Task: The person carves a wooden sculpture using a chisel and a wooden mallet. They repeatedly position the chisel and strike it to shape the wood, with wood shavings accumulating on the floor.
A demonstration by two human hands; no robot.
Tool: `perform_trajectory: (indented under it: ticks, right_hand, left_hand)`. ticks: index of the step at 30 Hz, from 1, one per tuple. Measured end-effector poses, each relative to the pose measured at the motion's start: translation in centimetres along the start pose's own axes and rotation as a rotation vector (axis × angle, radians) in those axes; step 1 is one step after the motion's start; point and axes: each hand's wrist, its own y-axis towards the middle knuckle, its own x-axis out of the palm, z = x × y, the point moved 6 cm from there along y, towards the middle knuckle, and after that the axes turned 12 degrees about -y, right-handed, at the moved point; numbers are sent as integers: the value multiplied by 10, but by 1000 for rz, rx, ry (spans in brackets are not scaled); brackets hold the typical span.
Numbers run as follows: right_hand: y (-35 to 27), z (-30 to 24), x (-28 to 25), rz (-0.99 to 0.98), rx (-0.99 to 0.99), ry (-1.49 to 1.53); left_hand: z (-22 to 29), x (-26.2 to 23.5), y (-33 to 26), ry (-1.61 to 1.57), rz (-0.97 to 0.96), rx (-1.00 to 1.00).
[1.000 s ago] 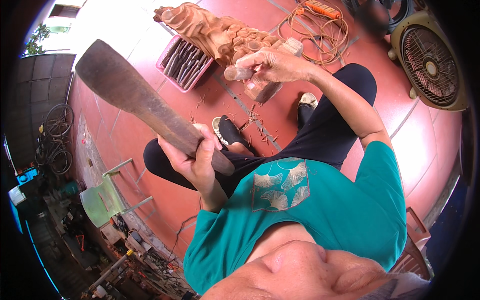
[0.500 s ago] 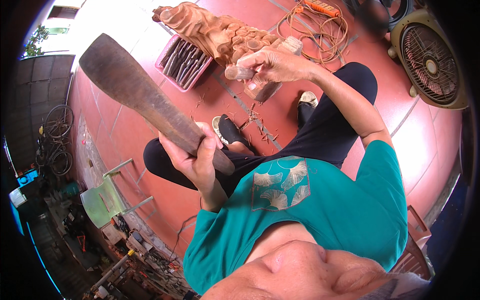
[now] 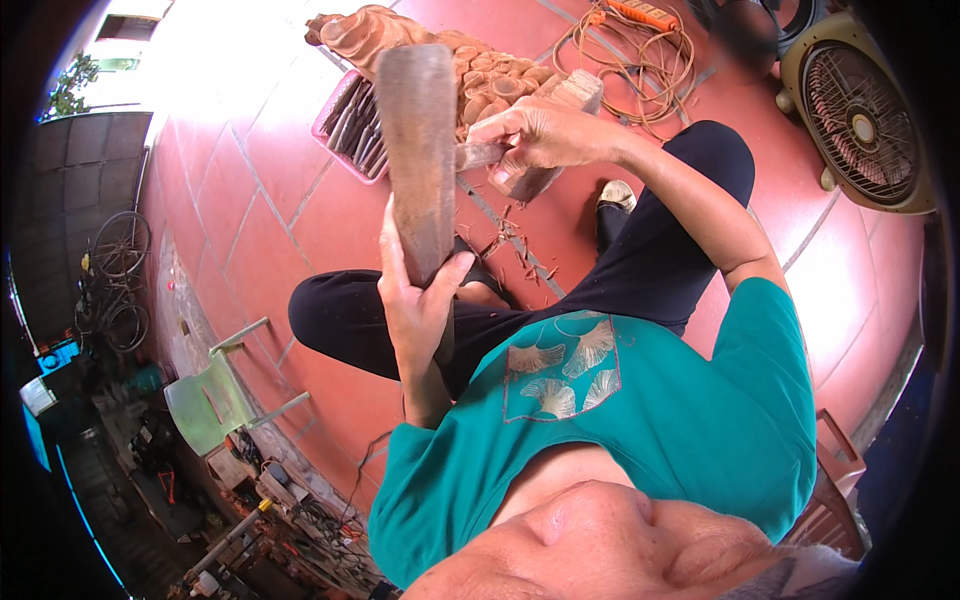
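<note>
My left hand [image 3: 418,305] is wrapped round the narrow end of a flat, paddle-shaped wooden mallet [image 3: 415,140]. The mallet points away from me, and its broad head rises beside a short, light-coloured wooden handle. That handle belongs to what looks like a chisel [image 3: 480,155], closed in the fingers of my right hand [image 3: 550,132]; its blade is hidden. Beneath my right hand lies a reddish-brown wood carving [image 3: 500,78] with rounded, detailed relief. The mallet covers part of the carving.
A pink basket [image 3: 322,128] of dark, slender tools stands left of the carving. Wood shavings [image 3: 520,245] lie between my feet. An orange power strip [image 3: 645,15] with coiled cord is at the far right, near a box fan [image 3: 858,125]. A green chair [image 3: 208,405] stands left.
My left hand has swung the mallet from the left toward the right, bringing its head close to the chisel handle. The right hand has stayed nearly in place.
</note>
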Motion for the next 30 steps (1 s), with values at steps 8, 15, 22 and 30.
perform_trajectory:
  ticks: [8, 15, 22, 30]
  right_hand:
    - [-1, 3, -1, 26, -37, -32]
    - [-1, 5, 1, 20, -3, 30]
    - [-2, 2, -2, 3, -2, -19]
    - [-2, 9, -6, 25, 79, -23]
  left_hand:
    - [37, 1, -11, -167, 198, 380]
    - [7, -1, -6, 43, 30, 19]
    - [50, -6, -18, -488, 130, 418]
    - [1, 8, -6, 22, -19, -24]
